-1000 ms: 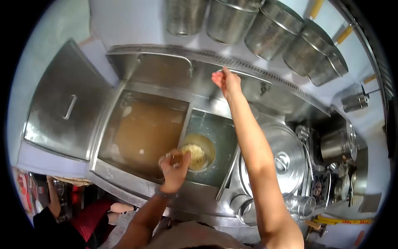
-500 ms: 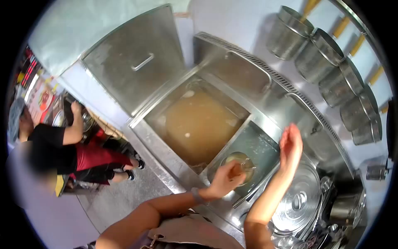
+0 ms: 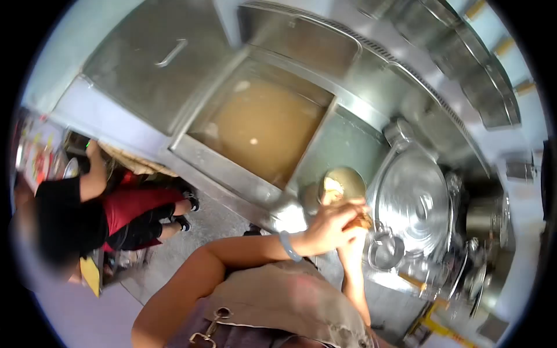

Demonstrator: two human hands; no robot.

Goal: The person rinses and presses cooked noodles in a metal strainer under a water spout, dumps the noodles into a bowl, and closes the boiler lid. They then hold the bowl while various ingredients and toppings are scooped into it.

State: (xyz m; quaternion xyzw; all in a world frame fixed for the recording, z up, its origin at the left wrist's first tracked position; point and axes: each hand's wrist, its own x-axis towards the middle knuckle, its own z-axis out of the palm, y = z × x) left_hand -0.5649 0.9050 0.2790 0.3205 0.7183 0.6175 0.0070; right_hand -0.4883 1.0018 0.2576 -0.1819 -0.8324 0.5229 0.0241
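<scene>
My left hand (image 3: 329,231), with a band at its wrist, reaches across with its fingers curled onto a small brown, glossy piece (image 3: 364,220). My right hand (image 3: 351,250) is under and behind it, at the same piece, its fingers mostly hidden by the left hand. I cannot tell what the brown piece is. Just beyond the hands is a round metal bowl (image 3: 352,178), with something pale yellow and white (image 3: 332,189) at its near side. It overlaps the near end of the grey water basin (image 3: 348,142).
A square tank of cloudy brown liquid (image 3: 268,127) lies left of the basin. A large pot lid (image 3: 413,203) and a small round strainer (image 3: 387,250) are at right. Wire-mesh baskets (image 3: 464,58) hang on the wall. At left, a person in a red apron (image 3: 136,209) works at another counter.
My left hand has moved right, away from over the basin. The right hand, raised and open before, has come down to meet it. The view has shifted and tilted.
</scene>
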